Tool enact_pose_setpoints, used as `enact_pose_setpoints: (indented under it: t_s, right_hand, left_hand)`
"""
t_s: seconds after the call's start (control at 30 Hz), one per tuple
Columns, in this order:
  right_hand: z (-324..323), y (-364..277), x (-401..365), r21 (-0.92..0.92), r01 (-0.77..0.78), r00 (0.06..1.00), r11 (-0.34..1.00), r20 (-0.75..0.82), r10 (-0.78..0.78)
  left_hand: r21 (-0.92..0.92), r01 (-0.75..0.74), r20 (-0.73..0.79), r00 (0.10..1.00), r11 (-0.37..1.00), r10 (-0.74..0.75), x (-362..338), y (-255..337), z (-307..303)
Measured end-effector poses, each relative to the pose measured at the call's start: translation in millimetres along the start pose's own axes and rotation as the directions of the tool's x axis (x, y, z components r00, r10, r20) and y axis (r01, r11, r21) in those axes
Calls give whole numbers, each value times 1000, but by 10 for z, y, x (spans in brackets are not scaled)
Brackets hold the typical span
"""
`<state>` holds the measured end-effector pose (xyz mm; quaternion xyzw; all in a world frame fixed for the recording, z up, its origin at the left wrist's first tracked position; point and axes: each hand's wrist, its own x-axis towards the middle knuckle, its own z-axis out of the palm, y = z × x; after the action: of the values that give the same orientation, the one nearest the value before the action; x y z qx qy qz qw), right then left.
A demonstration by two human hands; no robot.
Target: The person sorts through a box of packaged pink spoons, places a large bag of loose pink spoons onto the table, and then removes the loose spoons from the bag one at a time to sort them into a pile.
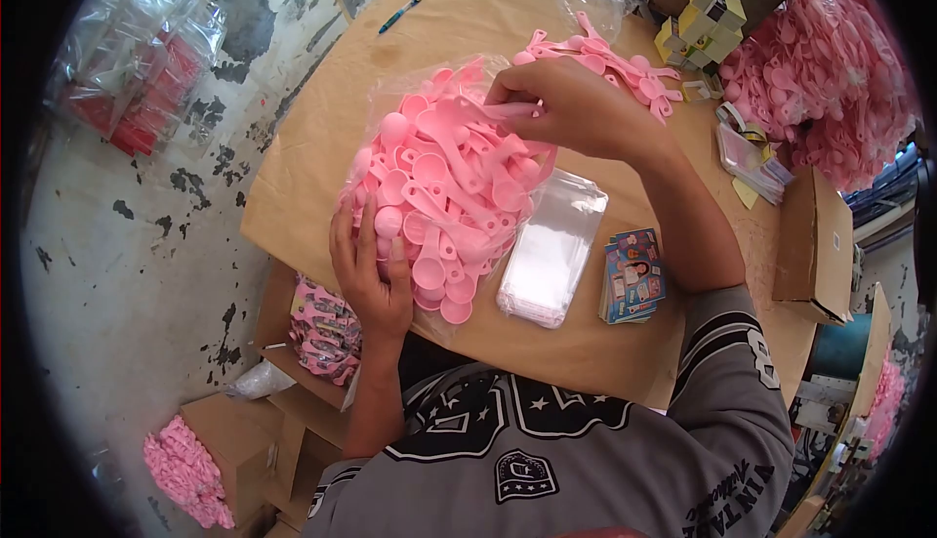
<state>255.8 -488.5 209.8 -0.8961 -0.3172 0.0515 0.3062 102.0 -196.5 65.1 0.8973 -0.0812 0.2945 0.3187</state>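
Note:
A clear plastic bag full of pink plastic spoons (444,186) lies on a brown cardboard-covered table (322,128). My left hand (369,269) rests against the near left side of the bag, fingers spread on the spoons. My right hand (571,103) is at the top of the heap, fingers pinched on the handle of one pink spoon (512,108). A second small heap of pink spoons (615,64) lies just beyond my right hand.
A stack of clear sleeves (551,250) and a stack of printed cards (632,276) lie right of the bag. A pen (400,14) is at the far edge. Cardboard boxes (815,245), yellow boxes (698,20) and more pink spoons (830,79) stand at right; packed bags (327,333) sit below left.

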Motion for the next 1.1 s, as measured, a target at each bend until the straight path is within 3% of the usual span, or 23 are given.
enact_pose_setpoints:
  t_s: [0.07, 0.17, 0.27, 0.37, 0.4, 0.43, 0.5, 0.57, 0.63, 0.7, 0.8, 0.9, 1.0, 1.1]
  right_hand:
    - [-129, -103, -22, 37, -7, 998, 999, 67, 5]
    - [-194, -25, -33, 222, 68, 997, 973, 19, -74]
    - [-408, -214, -103, 258, -165, 986, 952, 60, 155]
    - [-476, -11, -133, 3, -166, 962, 986, -220, 162]
    - [-485, 140, -117, -170, -207, 935, 963, -323, 144]
    - [-438, 258, -141, -403, -208, 900, 891, -436, 14]
    - [-361, 417, -175, -763, -283, 793, 581, -527, -306]
    - [-450, -102, -164, -359, -310, 919, 880, -351, 180]
    - [-386, -158, -169, -169, -181, 983, 969, -62, 173]
    - [-52, 249, -168, -214, 240, 967, 947, 138, -214]
    - [302, 209, -99, -429, 216, 974, 877, 153, -165]
    - [423, 167, 14, -354, 211, 978, 911, 74, -197]
    - [360, 166, 81, -235, 138, 984, 962, 147, -106]
    - [354, 179, 61, -183, 129, 990, 975, 75, -117]
  left_hand:
    - [4, 5, 2, 1000, 1000, -5, -4, 0, -7]
    - [-4, 11, 3, 1000, 1000, -11, -7, -1, 2]
    - [-7, 9, -1, 1000, 1000, -9, -8, -3, 3]
    - [-8, 4, -1, 1000, 1000, -4, -1, 3, -5]
    - [-9, 0, -2, 1000, 1000, 0, 0, -1, -4]
    - [-10, -4, -2, 1000, 1000, 4, 2, -3, -3]
    - [-6, -6, -4, 1000, 1000, 6, 4, 5, -4]
    - [-5, -6, -4, 1000, 1000, 6, 7, 6, -6]
    - [-8, -1, -2, 1000, 1000, 1, 4, 10, -4]
    - [-8, -2, -4, 1000, 1000, 2, 6, 17, 0]
    - [-13, -4, -4, 1000, 1000, 4, 19, 25, -9]
    - [-16, -2, -4, 1000, 1000, 2, 12, 28, -9]
    - [-36, 4, -23, 1000, 999, -4, 7, 13, 1]
    - [-41, 6, -36, 999, 999, -8, 6, 5, 8]
